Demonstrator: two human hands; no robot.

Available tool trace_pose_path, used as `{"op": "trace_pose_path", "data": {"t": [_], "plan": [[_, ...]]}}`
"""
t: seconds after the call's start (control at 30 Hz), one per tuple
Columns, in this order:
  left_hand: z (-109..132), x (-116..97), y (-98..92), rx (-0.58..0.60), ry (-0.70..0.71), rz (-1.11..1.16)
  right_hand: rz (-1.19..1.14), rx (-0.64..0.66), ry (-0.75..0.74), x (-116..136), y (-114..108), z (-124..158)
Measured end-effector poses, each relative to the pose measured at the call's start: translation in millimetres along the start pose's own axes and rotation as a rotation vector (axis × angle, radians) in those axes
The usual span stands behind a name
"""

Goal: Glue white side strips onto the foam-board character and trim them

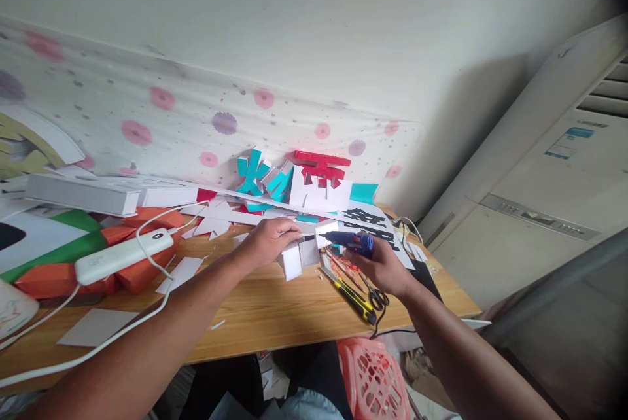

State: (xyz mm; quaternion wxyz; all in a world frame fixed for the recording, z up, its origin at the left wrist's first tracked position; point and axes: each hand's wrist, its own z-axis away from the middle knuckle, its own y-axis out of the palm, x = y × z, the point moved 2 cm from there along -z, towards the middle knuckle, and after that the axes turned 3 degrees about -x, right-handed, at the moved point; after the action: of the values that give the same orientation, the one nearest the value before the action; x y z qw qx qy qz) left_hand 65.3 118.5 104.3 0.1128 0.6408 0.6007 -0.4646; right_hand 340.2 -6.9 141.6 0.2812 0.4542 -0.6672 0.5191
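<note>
My left hand [269,241] is closed on a small white folded card piece [293,262], which has several box-like flaps. My right hand [381,266] grips a blue hot glue gun [353,242]. The gun's nozzle points left and lies close against a white flap of the piece; whether it touches, I cannot tell. Just below the glue gun, a yellow and black utility knife [350,296] rests on the wooden table [255,315]. Black-handled scissors [377,298] lie next to the knife.
Turquoise raised characters [258,175] and a red one [322,166] stand by the wall. A white power strip [125,256] with cables lies on orange shapes [44,281] at left. A pink plastic stool [373,377] is under the table's front edge. A white cabinet-like appliance [540,178] stands right.
</note>
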Motion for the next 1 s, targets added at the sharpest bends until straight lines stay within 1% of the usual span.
{"op": "trace_pose_path", "data": {"t": [0.1, 0.2, 0.27, 0.33, 0.4, 0.5, 0.57, 0.67, 0.8, 0.9, 1.0], "plan": [[1, 1, -1.7, 0.003, -0.008, 0.004, 0.017, -0.016, 0.017, -7, 1, -3], [3, 1, -3.6, -0.005, -0.016, -0.005, -0.022, -0.004, 0.030, -11, 3, -5], [3, 2, -4.6, -0.014, -0.016, -0.006, -0.052, 0.013, 0.039, -10, 4, -3], [3, 2, -5.2, -0.016, -0.017, -0.003, -0.022, 0.017, 0.033, -4, 5, 1], [3, 2, -5.1, -0.014, -0.017, 0.000, 0.090, 0.001, -0.025, 4, 5, 5], [1, 4, -3.8, -0.019, -0.005, -0.007, 0.341, 0.005, -0.197, 21, 7, 6], [1, 5, -2.0, -0.018, 0.010, -0.019, 0.482, 0.058, -0.303, 31, 9, 2], [1, 9, 1.0, -0.013, 0.022, -0.029, 0.648, 0.149, -0.395, 42, 10, -5], [1, 11, 2.9, -0.024, 0.016, -0.050, 0.861, 0.226, -0.453, 54, 9, -14], [1, 10, 3.7, -0.020, 0.016, -0.046, 1.002, 0.258, -0.450, 63, 10, -21], [1, 7, 4.8, -0.009, 0.017, -0.011, 1.094, 0.304, -0.443, 70, 14, -26]]}}
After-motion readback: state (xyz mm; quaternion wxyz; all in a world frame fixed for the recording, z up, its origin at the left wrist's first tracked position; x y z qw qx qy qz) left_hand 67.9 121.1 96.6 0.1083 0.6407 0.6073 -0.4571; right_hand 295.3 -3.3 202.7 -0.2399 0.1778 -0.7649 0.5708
